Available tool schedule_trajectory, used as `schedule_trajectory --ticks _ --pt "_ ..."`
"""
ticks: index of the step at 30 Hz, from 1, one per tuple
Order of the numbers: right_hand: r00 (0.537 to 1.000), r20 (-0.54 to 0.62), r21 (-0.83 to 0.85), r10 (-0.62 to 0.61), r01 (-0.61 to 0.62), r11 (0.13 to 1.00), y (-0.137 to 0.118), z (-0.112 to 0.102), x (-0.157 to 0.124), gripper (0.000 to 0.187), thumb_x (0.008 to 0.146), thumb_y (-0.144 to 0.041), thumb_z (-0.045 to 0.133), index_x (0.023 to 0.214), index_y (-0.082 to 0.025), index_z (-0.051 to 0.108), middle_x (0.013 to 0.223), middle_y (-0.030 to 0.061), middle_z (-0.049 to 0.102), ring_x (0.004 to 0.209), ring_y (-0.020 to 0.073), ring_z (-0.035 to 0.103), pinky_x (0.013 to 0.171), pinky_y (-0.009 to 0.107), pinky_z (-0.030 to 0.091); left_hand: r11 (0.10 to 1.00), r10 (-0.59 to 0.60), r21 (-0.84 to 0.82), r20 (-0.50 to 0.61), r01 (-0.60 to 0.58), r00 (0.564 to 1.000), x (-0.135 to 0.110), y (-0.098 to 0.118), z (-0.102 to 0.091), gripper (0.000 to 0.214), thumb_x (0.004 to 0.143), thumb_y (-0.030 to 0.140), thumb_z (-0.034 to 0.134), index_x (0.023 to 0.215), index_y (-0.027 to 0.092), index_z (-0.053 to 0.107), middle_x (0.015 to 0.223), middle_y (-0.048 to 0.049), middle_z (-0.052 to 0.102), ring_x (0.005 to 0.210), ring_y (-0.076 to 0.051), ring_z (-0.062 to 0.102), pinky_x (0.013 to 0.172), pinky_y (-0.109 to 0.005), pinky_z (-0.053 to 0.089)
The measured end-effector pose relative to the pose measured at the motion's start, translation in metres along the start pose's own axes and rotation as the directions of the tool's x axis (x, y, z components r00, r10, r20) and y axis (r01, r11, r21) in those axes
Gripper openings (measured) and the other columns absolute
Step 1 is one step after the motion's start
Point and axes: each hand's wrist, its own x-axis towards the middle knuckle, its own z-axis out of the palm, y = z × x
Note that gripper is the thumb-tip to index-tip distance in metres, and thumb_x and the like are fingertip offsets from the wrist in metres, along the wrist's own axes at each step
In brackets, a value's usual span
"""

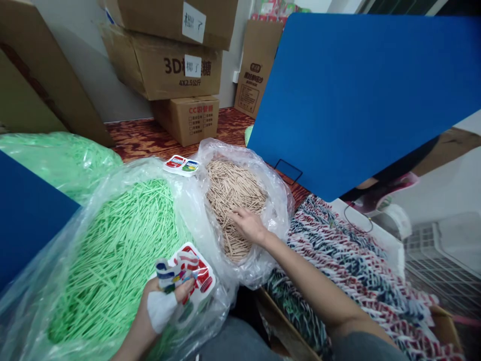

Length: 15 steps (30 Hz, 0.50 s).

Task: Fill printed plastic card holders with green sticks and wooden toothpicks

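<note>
My right hand (248, 225) reaches over a clear plastic bag (277, 200) of thin beige sticks (233, 188). Its fingers are stretched out and touch the top of the sticks. Printed plastic wrappers (171, 275) in white, red and blue are gripped in my left hand (161, 301), which has a white wrap round the thumb base. That hand hovers over the near right edge of a larger clear bag (210, 296) full of thin green sticks (120, 250). A white card with red print (201, 273) lies beside the wrappers, partly covered by them.
Another printed card (181, 165) lies between the bags. Cardboard boxes (180, 65) are stacked behind. A large blue panel (356, 95) juts in at upper right; another blue panel (30, 215) stands left. Many filled, printed packets (349, 276) lie in a heap on the right.
</note>
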Motion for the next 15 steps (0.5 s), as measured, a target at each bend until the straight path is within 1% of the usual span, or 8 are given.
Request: schedule_trajectory --ticks 2,3,4,5,7,10,13,15 --pt "0.996 0.083 -0.120 -0.024 0.034 0.992 0.004 0.007 0.002 0.045 0.090 -0.019 0.043 0.134 -0.032 0.042 0.135 0.0097 0.043 0.116 0.0246 0.045 0.090 0.037 0.040 1.000 -0.006 0.007 -0.023 0.006 1.000 -0.001 0.001 0.005 0.036 0.056 0.040 0.079 0.080 0.013 0.074 0.077 -0.0082 0.076 0.071 -0.027 0.070 0.067 -0.032 0.056" --pt "0.993 0.114 -0.165 -0.028 0.046 0.985 0.003 0.009 0.003 0.048 0.090 -0.018 0.043 0.136 -0.034 0.038 0.139 0.0100 0.040 0.118 0.0257 0.043 0.090 0.039 0.040 1.000 -0.006 0.021 -0.022 0.007 1.000 -0.002 0.002 0.007 0.036 0.055 0.040 0.079 0.080 0.014 0.074 0.077 -0.0084 0.076 0.072 -0.027 0.070 0.068 -0.032 0.056" --pt "0.990 0.140 -0.203 -0.029 0.057 0.978 0.002 0.010 0.004 0.049 0.090 -0.017 0.042 0.136 -0.035 0.036 0.139 0.0106 0.039 0.118 0.0263 0.043 0.090 0.040 0.039 0.999 0.001 0.037 -0.017 0.000 1.000 -0.002 0.003 0.008 0.036 0.055 0.040 0.080 0.079 0.014 0.074 0.078 -0.0086 0.076 0.074 -0.028 0.070 0.070 -0.032 0.056" --pt "0.987 0.160 -0.230 -0.034 0.071 0.971 0.000 0.010 0.005 0.048 0.091 -0.017 0.040 0.136 -0.034 0.036 0.136 0.0111 0.042 0.117 0.0262 0.044 0.090 0.041 0.038 0.999 0.008 0.051 -0.001 -0.008 1.000 -0.002 0.004 0.009 0.035 0.055 0.039 0.080 0.079 0.014 0.075 0.079 -0.0089 0.076 0.075 -0.028 0.070 0.071 -0.032 0.056" --pt "0.980 0.186 -0.257 -0.071 0.118 0.959 -0.002 0.009 0.008 0.041 0.093 -0.018 0.037 0.132 -0.030 0.041 0.124 0.0113 0.051 0.111 0.0247 0.047 0.089 0.041 0.037 0.998 0.024 0.062 0.017 -0.025 1.000 -0.003 0.005 0.009 0.034 0.054 0.038 0.080 0.078 0.014 0.075 0.080 -0.0092 0.076 0.076 -0.028 0.070 0.072 -0.032 0.056" --pt "0.969 0.211 -0.267 -0.125 0.180 0.947 -0.002 0.008 0.010 0.029 0.093 -0.019 0.037 0.120 -0.023 0.050 0.108 0.0102 0.058 0.103 0.0224 0.049 0.089 0.040 0.035 0.999 0.016 0.035 -0.016 -0.015 1.000 -0.004 0.005 0.011 0.033 0.055 0.035 0.080 0.079 0.014 0.074 0.079 -0.0088 0.076 0.073 -0.026 0.070 0.071 -0.032 0.056" --pt "0.974 0.202 -0.288 -0.103 0.159 0.944 -0.001 0.009 0.011 0.021 0.092 -0.020 0.041 0.108 -0.020 0.054 0.105 0.0096 0.057 0.100 0.0222 0.049 0.085 0.038 0.036 1.000 -0.009 0.006 -0.048 0.009 0.999 -0.005 0.003 0.014 0.031 0.055 0.032 0.080 0.079 0.014 0.074 0.078 -0.0081 0.076 0.072 -0.025 0.070 0.071 -0.030 0.056" --pt "0.980 0.177 -0.301 -0.087 0.138 0.943 -0.002 0.010 0.013 0.018 0.092 -0.021 0.043 0.106 -0.020 0.055 0.108 0.0096 0.055 0.101 0.0229 0.048 0.082 0.037 0.038 1.000 -0.012 0.000 -0.045 0.012 0.999 -0.006 0.002 0.016 0.029 0.055 0.030 0.080 0.078 0.014 0.074 0.077 -0.0076 0.076 0.071 -0.024 0.070 0.069 -0.029 0.056"
